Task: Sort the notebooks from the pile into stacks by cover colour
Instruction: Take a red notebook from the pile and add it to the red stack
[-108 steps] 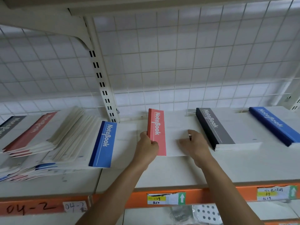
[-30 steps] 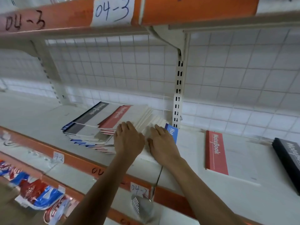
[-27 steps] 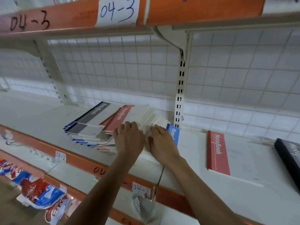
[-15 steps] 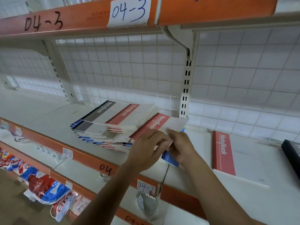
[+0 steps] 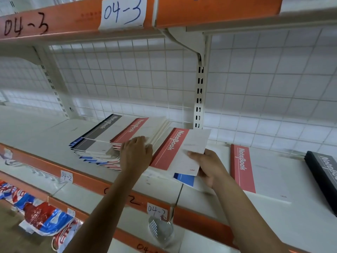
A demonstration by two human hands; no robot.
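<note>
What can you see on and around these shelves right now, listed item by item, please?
pile: one, mixed red, grey and blue notebooks, on the shelf left of centre
held notebook: one, red band, lifted just right of the pile
blue notebook: one, corner showing under the held notebook
red notebook: one, flat on the shelf to the right
black stack: one, right edge, cut off
shelf: white board, orange front edge
paper labels: three, white, on the orange edges
wire grid: white, behind the shelf
packets: several, red, white and blue, lower left
metal object: one, shiny, below the shelf edge
left hand: touches the pile
right hand: holds the held notebook
</note>
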